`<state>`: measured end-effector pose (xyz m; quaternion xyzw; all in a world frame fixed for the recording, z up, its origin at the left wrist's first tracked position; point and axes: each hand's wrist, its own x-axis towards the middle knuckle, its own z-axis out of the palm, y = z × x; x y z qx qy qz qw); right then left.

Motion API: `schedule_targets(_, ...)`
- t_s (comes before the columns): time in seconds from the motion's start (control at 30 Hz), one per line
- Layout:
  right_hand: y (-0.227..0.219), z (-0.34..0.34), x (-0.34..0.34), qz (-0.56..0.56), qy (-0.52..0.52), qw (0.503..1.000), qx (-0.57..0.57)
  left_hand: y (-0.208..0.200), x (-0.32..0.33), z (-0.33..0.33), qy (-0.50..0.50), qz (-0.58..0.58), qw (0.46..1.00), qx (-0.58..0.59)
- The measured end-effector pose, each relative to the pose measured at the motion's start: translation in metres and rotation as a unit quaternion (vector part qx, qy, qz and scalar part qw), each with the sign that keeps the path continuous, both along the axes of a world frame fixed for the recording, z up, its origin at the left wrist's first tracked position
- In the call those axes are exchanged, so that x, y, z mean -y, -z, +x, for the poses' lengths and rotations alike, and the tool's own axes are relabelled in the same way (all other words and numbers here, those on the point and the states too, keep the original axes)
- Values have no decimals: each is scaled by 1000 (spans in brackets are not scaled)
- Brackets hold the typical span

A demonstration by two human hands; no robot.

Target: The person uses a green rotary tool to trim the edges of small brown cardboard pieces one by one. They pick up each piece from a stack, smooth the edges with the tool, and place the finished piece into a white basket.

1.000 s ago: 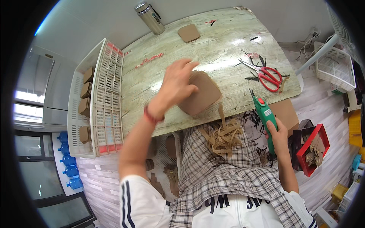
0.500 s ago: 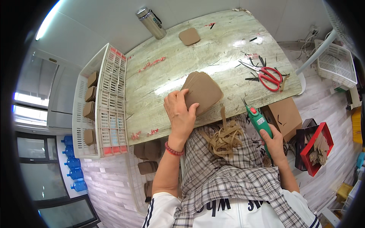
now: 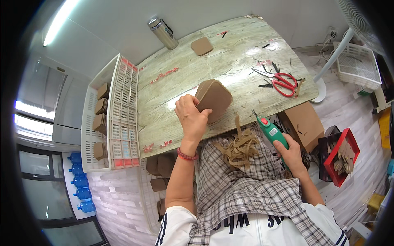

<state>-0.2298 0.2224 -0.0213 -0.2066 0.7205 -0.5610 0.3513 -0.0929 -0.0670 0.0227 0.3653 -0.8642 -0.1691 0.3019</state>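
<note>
My left hand (image 3: 192, 119) grips a stack of flat brown pieces (image 3: 216, 100) with rounded corners, tilted up near the table's front edge. The fingers lie behind its left side, the thumb across the front. In my right hand (image 3: 292, 153) is a green handheld electric trimmer (image 3: 271, 132) with a red button. Its narrow dark tip points up and left, apart from the stack. A tangle of tan strips (image 3: 238, 149) lies on my checked apron, between the two hands. One strip stands up toward the table edge, below the stack.
Red-handled scissors (image 3: 284, 83) lie right on the table (image 3: 164, 106) among dark scraps. A single brown piece (image 3: 201, 46) and a steel flask (image 3: 163, 33) are farther back. Left stands a white crate (image 3: 125, 110) with brown stacks; right, a cardboard box (image 3: 303, 123) and red-rimmed bin (image 3: 353, 143).
The stack in my left hand has tipped more upright. My right hand has shifted slightly left with the trimmer. The whole view has also shifted a little.
</note>
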Motion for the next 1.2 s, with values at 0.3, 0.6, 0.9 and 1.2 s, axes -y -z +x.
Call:
schedule_targets(0.3, -25, 12, 4, -31, -16, 999, -23, 4, -25, 14, 93, 485, 709, -504)
schedule_targets(0.6, -46, 33, 8, -60, -38, 997, 0, 28, -71, -5, 87, 578, 460, -669)
schedule_targets(0.9, -62, 44, 8, -55, -60, 997, 15, 32, -78, -13, 106, 593, 373, -706)
schedule_targets(1.2, -65, 43, 7, -65, -59, 995, 37, 29, -94, -18, 104, 611, 352, -701)
